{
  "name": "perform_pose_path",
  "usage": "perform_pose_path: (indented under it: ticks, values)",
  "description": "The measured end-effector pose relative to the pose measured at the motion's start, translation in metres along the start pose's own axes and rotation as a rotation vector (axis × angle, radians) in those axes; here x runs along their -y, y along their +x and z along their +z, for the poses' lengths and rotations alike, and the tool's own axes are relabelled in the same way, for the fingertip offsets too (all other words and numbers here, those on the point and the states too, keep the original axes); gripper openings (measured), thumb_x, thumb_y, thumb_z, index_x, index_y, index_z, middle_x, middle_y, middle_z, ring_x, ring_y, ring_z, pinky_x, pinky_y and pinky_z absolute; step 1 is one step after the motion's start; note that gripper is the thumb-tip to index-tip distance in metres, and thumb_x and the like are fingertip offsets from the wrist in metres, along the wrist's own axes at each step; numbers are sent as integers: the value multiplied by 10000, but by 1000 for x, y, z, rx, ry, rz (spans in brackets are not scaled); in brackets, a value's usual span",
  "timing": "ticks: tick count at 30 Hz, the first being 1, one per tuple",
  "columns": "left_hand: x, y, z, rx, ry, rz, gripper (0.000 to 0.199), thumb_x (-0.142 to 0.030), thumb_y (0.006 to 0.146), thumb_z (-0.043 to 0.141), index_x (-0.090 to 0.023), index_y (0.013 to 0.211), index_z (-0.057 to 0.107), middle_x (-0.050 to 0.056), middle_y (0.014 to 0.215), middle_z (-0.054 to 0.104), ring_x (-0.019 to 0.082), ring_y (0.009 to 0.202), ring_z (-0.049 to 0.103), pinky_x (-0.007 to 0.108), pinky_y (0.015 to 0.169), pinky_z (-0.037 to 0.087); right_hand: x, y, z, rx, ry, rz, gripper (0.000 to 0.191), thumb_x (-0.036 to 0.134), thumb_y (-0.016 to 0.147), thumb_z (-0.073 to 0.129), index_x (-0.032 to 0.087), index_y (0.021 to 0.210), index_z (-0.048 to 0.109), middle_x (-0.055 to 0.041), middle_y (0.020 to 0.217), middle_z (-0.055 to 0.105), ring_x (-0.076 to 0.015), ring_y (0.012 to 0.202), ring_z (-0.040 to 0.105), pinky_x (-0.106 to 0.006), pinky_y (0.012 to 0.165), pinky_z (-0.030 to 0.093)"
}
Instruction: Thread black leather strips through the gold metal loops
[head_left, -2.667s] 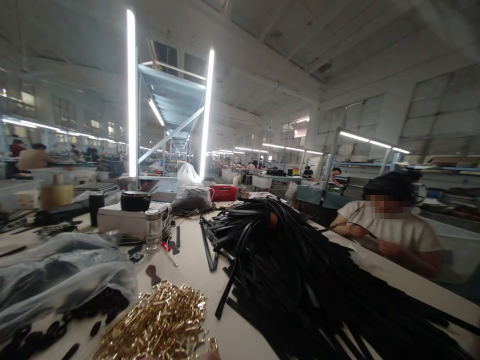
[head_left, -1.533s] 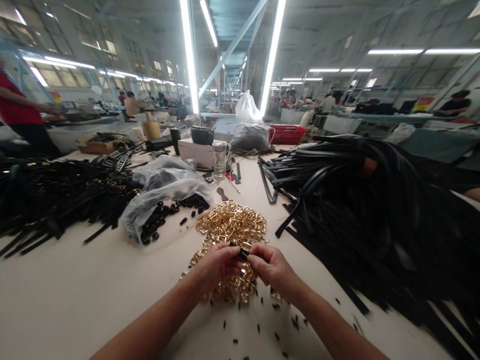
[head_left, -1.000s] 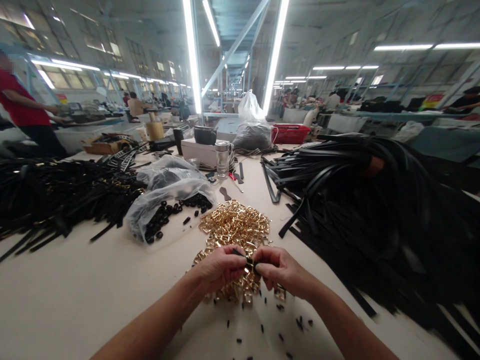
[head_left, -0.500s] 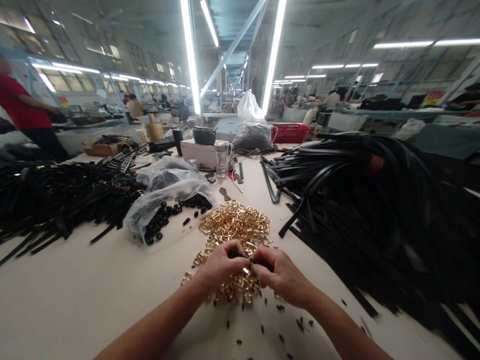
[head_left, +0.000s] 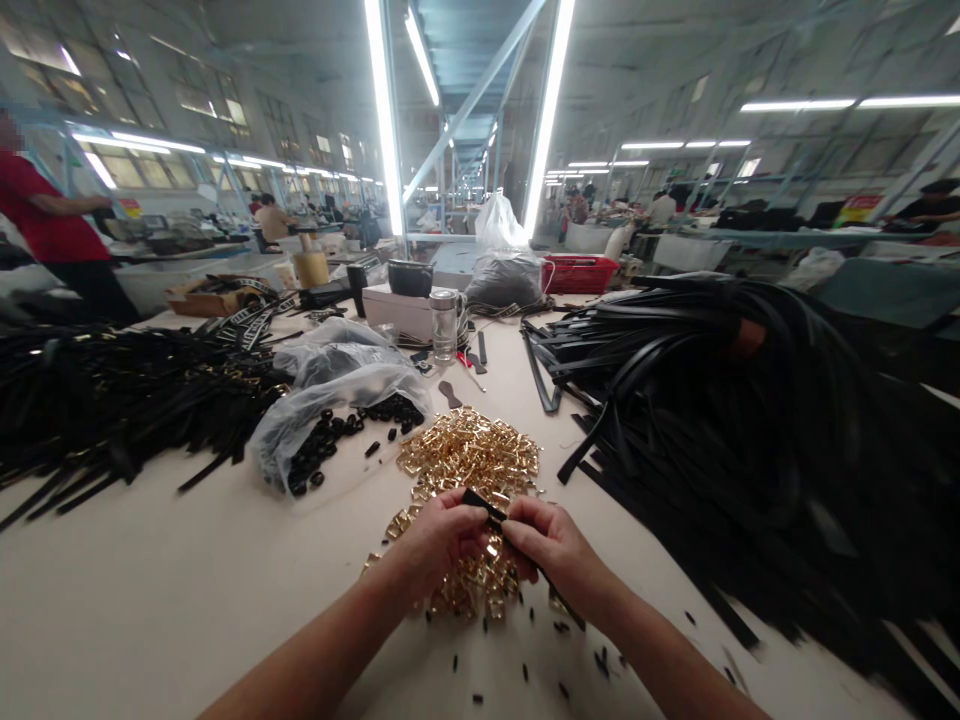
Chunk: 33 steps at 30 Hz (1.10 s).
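A black strap is held between both hands over a heap of gold buckles. My left hand pinches the strap near its end, thumb on top. My right hand is closed on the same strap just beside it, and a length of strap trails below the palm. Whether a buckle sits between the fingertips is too small to tell. Small black pieces lie scattered on the table in front of the hands.
Left of the buckles lies a clear plastic bag with black loops spilling out. Black straps pile up on the right, more straps on the left. Behind stand a glass jar, a red basket and a person in red.
The strap's end now shows more above my left fingers. My right hand has turned slightly, and a trailing length of strap has come into sight below it.
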<state>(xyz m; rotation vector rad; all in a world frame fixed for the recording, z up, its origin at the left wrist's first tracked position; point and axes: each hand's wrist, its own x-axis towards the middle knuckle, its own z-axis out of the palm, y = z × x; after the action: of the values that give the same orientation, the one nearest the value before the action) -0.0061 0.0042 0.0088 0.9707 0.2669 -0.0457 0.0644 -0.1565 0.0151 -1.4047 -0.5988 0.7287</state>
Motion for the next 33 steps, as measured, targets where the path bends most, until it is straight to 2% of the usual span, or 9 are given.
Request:
perform_pose_path:
  ticks: [5,8,13,18,22,28,33]
  values:
    - [-1,-1,0,10,32,-8,276,-222,623,832,-113,786,637,6,705,589,76,584,513,193,571,427,1,-2,2,5,23,1,319,432,799,660,161,708,519,51,536,494,-63,423,401,-181,407,305]
    - [-1,-2,0,2,108,21,263,-239,629,832,-117,735,625,-9,652,568,70,554,484,193,544,382,0,-3,3,4,57,10,326,437,799,671,155,713,531,43,551,506,-64,434,409,-182,415,316]
    - [-1,-2,4,33,162,96,204,-246,673,776,-130,747,626,-4,650,595,83,541,492,209,539,381,4,-5,3,45,140,38,348,459,790,693,152,734,538,27,586,538,-66,452,440,-178,431,343]
    - [-4,-5,13,-4,189,152,174,-233,655,711,-141,690,567,-27,587,542,80,501,461,203,496,359,10,-6,1,108,96,32,354,470,795,699,144,775,561,37,598,514,-60,472,435,-170,456,355]
    - [-5,-6,17,-33,235,178,155,-236,629,656,-151,676,536,-32,579,526,85,497,455,213,495,368,12,-7,0,109,-16,17,355,489,806,659,151,776,552,46,589,488,-68,476,427,-180,456,353]
    - [-3,-3,16,-119,325,225,109,-158,614,621,-153,700,555,-44,604,530,85,549,464,202,519,364,13,-9,5,-53,-343,-65,283,438,822,592,172,724,579,35,601,491,-103,516,468,-203,465,368]
    - [-1,-2,13,-109,298,307,168,-137,595,697,-145,724,591,-35,632,558,82,569,470,204,546,373,9,-6,5,-135,-367,-30,293,468,772,627,188,693,598,51,539,444,-95,465,403,-194,425,327]
